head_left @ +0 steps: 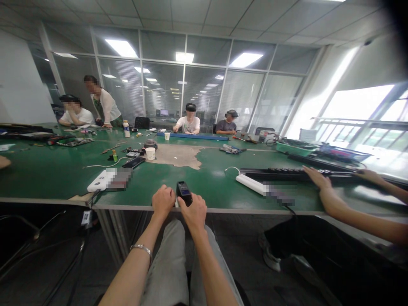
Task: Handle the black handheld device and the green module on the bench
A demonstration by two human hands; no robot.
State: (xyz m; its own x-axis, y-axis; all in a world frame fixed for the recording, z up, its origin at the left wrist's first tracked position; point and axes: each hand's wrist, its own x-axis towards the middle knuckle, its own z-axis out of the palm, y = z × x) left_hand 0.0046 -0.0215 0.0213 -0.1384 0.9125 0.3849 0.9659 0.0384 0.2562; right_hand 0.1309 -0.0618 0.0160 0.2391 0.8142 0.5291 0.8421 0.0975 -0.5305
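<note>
In the head view, my right hand (196, 211) is wrapped round a small black device with a lit screen (184, 193), held at the near edge of the green table. Its screen end points up and away from me. Close beside it on the left, my left hand (163, 202) is curled closed at the same edge. A small pale bit shows between the two hands, but what the left fingers hold, if anything, is hidden. Both forearms reach up from above my lap.
On the green table (153, 178) lie a white power bank (101, 180), a dark phone (134, 162), a paper cup (150, 153) and a white bar-shaped block (251, 184). At right, a co-worker's hands (318, 178) rest at a long black rail (270, 173). Several people are across the table.
</note>
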